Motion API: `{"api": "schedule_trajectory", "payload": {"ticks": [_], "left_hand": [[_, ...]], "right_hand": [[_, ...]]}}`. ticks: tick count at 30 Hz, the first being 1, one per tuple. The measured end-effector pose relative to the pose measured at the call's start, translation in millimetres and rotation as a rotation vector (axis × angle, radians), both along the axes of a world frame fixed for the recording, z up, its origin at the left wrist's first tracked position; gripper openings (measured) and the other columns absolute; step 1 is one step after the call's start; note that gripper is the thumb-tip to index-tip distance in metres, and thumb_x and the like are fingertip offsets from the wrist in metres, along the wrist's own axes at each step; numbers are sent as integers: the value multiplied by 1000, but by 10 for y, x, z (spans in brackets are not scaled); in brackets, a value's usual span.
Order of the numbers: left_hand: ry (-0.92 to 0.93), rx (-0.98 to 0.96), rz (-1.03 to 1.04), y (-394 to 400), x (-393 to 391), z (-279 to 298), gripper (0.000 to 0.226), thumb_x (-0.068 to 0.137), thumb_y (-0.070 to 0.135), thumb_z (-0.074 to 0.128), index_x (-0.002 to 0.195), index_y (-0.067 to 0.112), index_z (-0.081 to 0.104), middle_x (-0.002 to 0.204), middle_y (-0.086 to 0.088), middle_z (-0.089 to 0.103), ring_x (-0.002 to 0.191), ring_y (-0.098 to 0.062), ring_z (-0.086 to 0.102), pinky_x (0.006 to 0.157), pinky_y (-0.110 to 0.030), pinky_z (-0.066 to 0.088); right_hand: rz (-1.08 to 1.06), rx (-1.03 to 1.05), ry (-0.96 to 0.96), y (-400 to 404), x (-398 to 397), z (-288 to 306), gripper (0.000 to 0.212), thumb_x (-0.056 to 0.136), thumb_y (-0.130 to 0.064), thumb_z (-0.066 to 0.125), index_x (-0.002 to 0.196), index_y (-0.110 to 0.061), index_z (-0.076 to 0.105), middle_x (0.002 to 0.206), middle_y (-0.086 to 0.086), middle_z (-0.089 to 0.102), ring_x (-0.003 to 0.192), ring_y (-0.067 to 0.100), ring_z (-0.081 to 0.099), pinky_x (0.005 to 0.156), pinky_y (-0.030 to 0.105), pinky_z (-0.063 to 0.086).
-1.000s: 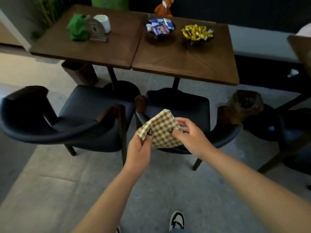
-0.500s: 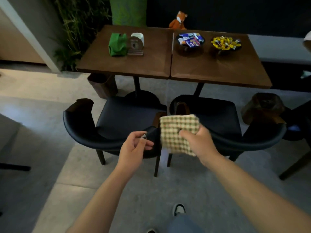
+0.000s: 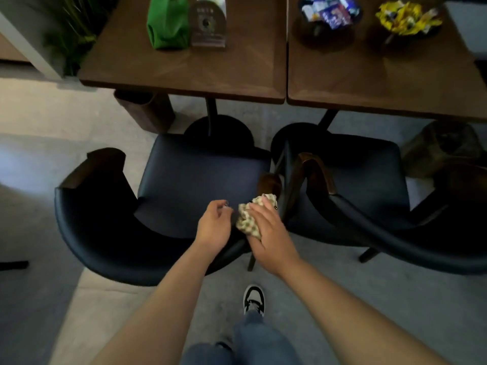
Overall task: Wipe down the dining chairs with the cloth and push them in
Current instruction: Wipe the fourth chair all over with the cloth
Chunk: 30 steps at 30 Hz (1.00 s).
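Observation:
Two dark padded dining chairs stand pulled back from two wooden tables. The left chair [image 3: 184, 185] is right below me; the right chair [image 3: 369, 185] is beside it. My right hand [image 3: 268, 230] presses a bunched green-checked cloth [image 3: 249, 219] onto the right end of the left chair's backrest, by its wooden arm tip. My left hand [image 3: 214, 225] hovers just left of the cloth, fingers loosely curled, holding nothing.
The left table [image 3: 184, 72] bears a green bag [image 3: 167, 22] and a small stand [image 3: 209, 22]. The right table [image 3: 382, 83] carries two bowls of wrapped sweets. A brown bin [image 3: 145, 111] sits under the left table, a wooden stool [image 3: 442, 146] at right. My shoe [image 3: 253, 299] is on the floor.
I stepped closer and looked down. My left hand let go of the cloth; my right hand bunched it and brought it down onto the left chair's backrest.

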<state>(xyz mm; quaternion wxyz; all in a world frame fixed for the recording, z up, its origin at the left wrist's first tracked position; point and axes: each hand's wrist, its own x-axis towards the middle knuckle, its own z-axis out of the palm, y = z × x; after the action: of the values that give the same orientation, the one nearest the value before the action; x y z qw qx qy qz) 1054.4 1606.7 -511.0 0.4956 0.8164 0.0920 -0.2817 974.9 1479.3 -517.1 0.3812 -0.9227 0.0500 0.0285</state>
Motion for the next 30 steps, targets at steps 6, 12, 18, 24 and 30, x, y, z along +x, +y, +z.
{"api": "schedule_trajectory", "payload": {"ticks": [6,12,18,24,30], "left_hand": [[377,-245,154,-58,364,-457,37,105,36,32,134,18,47,125,-2,63,115,-18,59,102,-39,40],[450,-127,-189,-219,473,-838,57,104,51,21,123,19,65,124,-4,64,112,-20,59,107,-40,40],[590,-166,-78,-254,554,-1041,70,103,56,14,131,8,58,129,-13,62,115,-24,55,105,-36,36],[643,-216,4,-274,621,-1087,79,100,63,11,131,6,56,123,-17,64,108,-25,59,89,-34,41],[654,-308,202,-227,672,-1132,70,103,55,17,133,4,53,123,-16,64,113,-28,59,99,-39,42]], "right_hand": [[-4,-86,0,-74,176,-83,55,91,-34,37,136,-5,49,146,4,42,142,1,8,118,31,12],[125,-210,160,-320,660,-141,50,98,-24,41,146,-9,36,155,-1,28,146,8,-1,115,20,-7],[185,-564,495,-555,1488,-431,49,87,-44,34,115,-17,63,127,7,56,125,29,45,102,41,33],[459,-983,652,-224,1774,-375,50,97,-44,28,121,-14,61,128,14,57,117,32,51,91,40,36],[715,-1013,523,47,1222,-123,60,97,-43,17,120,-12,63,125,9,61,119,27,51,107,44,25]]}}
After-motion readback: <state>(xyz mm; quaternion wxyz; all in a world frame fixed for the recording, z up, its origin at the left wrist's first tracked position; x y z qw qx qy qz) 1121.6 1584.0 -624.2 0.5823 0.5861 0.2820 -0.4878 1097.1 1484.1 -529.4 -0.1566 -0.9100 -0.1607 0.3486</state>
